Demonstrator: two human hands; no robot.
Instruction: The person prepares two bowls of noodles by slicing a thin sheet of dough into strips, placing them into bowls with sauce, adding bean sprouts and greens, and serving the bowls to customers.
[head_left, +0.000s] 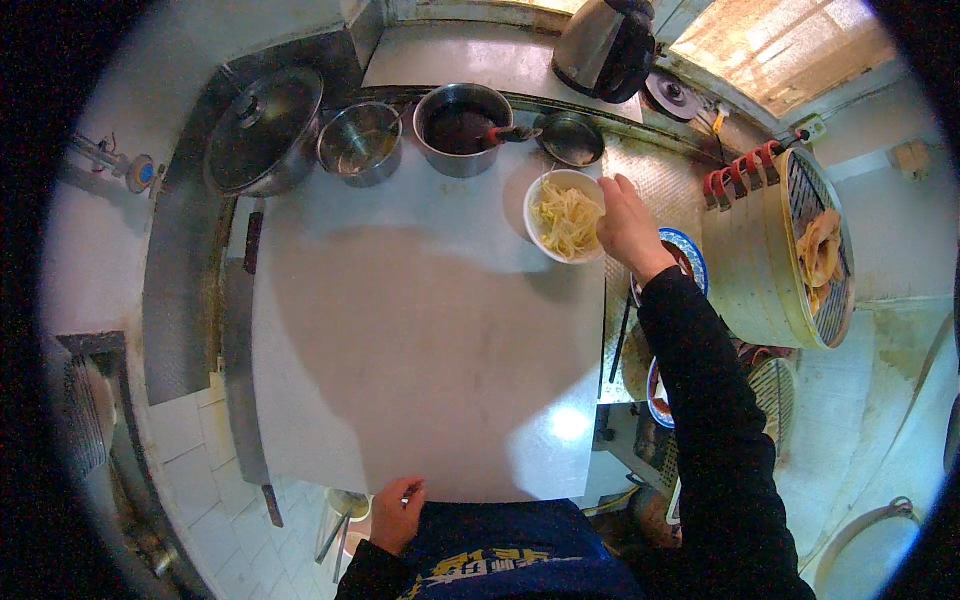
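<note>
My right hand (628, 225) grips the right rim of a white bowl (534, 229) that holds bean sprouts (568, 217), near the far right part of a pale work board (427, 315). My left hand (397, 510) rests at the board's near edge, its fingers loosely curled; nothing clearly shows in it. Just behind the bowl stands a small dark round dish (574, 141). To its left is a steel pot (461, 127) of dark liquid with a red-and-black handle over its rim. Partly behind my right wrist lies a blue-and-white rimmed dish (694, 255) with reddish-brown contents.
A lidded pot (262, 131) and a smaller steel pot (360, 146) line the back left. Stacked bamboo steamers (750, 247) with red clips stand at the right. An electric kettle (604, 49) sits on the back ledge. A long blade-like tool (244, 337) lies along the left edge.
</note>
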